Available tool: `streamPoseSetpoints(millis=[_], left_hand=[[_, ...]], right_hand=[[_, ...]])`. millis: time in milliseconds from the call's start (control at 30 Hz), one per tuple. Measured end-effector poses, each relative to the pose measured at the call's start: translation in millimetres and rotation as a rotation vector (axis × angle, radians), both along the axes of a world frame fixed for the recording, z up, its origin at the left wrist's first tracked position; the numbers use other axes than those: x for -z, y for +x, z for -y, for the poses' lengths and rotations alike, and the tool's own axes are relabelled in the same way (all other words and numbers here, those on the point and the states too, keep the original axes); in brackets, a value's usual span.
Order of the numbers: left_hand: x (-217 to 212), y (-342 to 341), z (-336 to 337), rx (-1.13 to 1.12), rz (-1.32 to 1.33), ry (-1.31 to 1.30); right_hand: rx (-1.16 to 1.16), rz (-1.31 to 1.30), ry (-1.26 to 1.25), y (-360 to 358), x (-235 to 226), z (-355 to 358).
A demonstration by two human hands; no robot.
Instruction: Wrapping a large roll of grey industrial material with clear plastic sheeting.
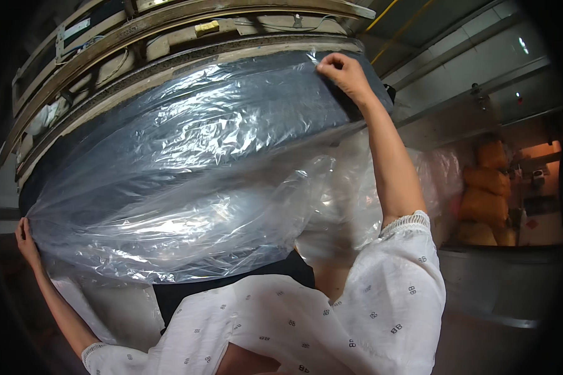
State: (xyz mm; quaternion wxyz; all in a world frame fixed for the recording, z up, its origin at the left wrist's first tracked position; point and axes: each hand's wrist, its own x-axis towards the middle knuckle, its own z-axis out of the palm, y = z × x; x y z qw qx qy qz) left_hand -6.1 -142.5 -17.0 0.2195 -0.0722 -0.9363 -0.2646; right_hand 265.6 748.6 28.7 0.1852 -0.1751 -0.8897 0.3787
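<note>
A wide sheet of clear plastic film [219,131] stretches between my two hands, creased and shiny. Its upper part lies over a dark grey padded surface [331,100], while the nearer part hangs in loose folds toward my body. At the far left, my left hand [26,242] is closed on a gathered edge of the film, which fans out from the fingers. My right hand [345,72] reaches to the far right end of the dark surface; thumb and finger pinch the film near its upper edge.
Behind the dark surface runs a long frame of worn wooden rails [187,28] with a small yellow block [207,27] on it. More clear plastic [350,181] hangs beneath my right arm. Orange bundles [485,194] are stacked at the right, beyond a grey metal surface [494,281].
</note>
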Motion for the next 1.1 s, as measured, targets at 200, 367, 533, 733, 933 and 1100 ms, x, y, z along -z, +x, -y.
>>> streamPoseSetpoints(millis=[200,367,533,733,933,1100], left_hand=[[-17,27,53,0.095,0.03,-0.017],[-70,102,124,-0.037,-0.017,0.131],[-87,188,146,-0.092,0.12,0.09],[-27,248,173,-0.375,0.297,0.378],[-33,162,64,-0.391,-0.104,0.966],[-136,70,-62,-0.279,-0.158,0.462]], right_hand=[[0.228,-0.094,0.274,-51,13,10],[0.115,-0.074,0.309,-39,4,66],[0.141,-0.114,0.277,-55,7,73],[0.092,-0.099,0.268,-55,13,68],[0.089,-0.445,0.088,-64,-27,41],[0.304,-0.65,-0.018,-81,-50,5]])
